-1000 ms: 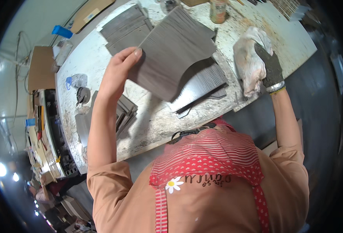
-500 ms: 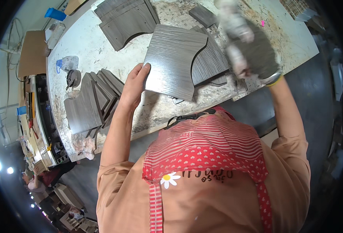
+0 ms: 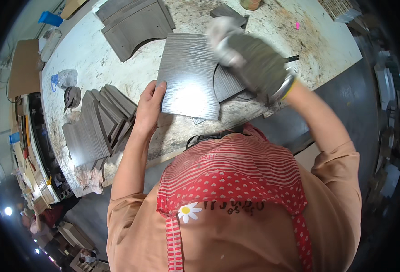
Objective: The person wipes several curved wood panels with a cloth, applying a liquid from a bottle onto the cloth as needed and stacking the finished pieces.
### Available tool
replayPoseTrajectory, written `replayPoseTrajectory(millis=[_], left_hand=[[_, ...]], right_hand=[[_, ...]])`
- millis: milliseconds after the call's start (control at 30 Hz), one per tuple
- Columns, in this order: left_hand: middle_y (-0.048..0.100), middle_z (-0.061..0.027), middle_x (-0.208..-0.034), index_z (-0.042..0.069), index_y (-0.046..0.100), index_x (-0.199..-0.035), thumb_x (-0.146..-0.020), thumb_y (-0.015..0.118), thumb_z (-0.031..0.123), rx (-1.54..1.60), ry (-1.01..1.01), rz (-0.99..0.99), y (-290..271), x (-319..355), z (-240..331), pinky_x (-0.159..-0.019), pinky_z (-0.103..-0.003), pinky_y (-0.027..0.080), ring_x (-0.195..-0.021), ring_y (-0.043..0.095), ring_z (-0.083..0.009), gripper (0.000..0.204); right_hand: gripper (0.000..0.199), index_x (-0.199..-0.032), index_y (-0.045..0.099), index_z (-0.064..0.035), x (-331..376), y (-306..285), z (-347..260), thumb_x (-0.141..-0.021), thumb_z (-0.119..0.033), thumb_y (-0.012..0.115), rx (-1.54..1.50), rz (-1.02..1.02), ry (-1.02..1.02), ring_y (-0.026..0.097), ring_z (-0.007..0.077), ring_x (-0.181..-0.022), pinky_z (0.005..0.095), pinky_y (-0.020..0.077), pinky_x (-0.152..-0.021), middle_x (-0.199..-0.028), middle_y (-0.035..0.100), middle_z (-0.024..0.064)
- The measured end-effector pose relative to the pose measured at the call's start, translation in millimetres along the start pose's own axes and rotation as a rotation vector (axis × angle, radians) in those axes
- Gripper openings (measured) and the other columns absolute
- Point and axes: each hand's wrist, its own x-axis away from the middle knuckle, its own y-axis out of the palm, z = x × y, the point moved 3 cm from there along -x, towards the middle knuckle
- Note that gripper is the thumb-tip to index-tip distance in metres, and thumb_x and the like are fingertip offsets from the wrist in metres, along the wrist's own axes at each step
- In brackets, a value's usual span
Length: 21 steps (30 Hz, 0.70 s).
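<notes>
1. From my remote seat I take the grey woodgrain panel (image 3: 186,75) as landmark; it is held over the worktable (image 3: 318,38), concave edge to the right, glare on its lower half.
2. The bare left hand (image 3: 149,102) grips the landmark's left edge, thumb on the upper face; its fingers underneath are out of my sight.
3. The gloved right hand (image 3: 260,65), by the landmark's upper right corner, grasps a whitish rag (image 3: 222,32); both blur, so I cannot tell whether cloth meets panel.
4. For rubbing it well, I would keep that left grip firm, press the rag flat and follow the grain in long, even strokes; corners and the concave edge probably deserve a slower pass; the glare should help me spot streaks.
5. A lower panel (image 3: 227,85) shows past the landmark's right side, mostly covered; I cannot tell whether the two touch.
6. Beyond the landmark's upper left, a panel stack (image 3: 139,34) is cut off by the view's top edge; so is a jar (image 3: 250,4), beyond its upper right.
</notes>
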Motion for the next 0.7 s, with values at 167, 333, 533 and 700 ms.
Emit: replayPoseTrajectory(millis=[167,333,533,700], left_hand=[[0.059,-0.0015,-0.086,-0.003,0.058,-0.105,-0.098,0.049,0.027,0.118,0.027,0.02,4.7,1.8,2.3,-0.074,-0.023,0.042,-0.079,0.05,-0.0071,0.031],[0.061,-0.0046,-0.094,-0.001,0.056,-0.105,-0.099,0.047,0.028,0.12,0.016,-0.045,6.5,5.0,-9.6,-0.078,-0.024,0.042,-0.087,0.052,-0.0086,0.03],[0.061,-0.012,-0.105,0.001,0.047,-0.124,-0.099,0.045,0.025,-0.118,-0.117,-0.052,3.7,36.7,24.5,-0.087,-0.029,0.045,-0.098,0.057,-0.0161,0.035],[0.045,-0.0104,-0.139,0.012,0.044,-0.134,-0.079,0.057,-0.003,-1.353,0.871,0.12,-12.4,27.5,25.1,-0.097,-0.041,0.045,-0.125,0.045,-0.0323,0.059]], right_hand=[[0.018,-0.094,0.061,-0.0103,33.6,46.4,-57.9,-0.077,-0.016,0.058,0.008,-0.074,-0.359,0.064,0.027,-0.086,0.0401,0.0508,-0.07,-0.097,0.062,0.0141],[0.017,-0.087,0.062,-0.0076,41.4,13.8,-51.9,-0.073,-0.015,0.063,-0.003,-0.572,-0.251,0.064,0.0285,-0.076,0.0423,0.0511,-0.069,-0.084,0.062,0.0139],[0.038,-0.113,0.059,-0.0041,82.7,-28.4,35.8,-0.081,-0.023,0.066,0.129,-0.019,-0.044,0.063,0.026,-0.09,0.034,0.0495,-0.083,-0.099,0.064,0.0158],[0.047,-0.123,0.056,0.0007,92.0,-40.4,72.2,-0.085,-0.025,0.067,-0.497,0.285,0.551,0.058,0.014,-0.1,0.0285,0.0451,-0.089,-0.114,0.063,0.0081]])
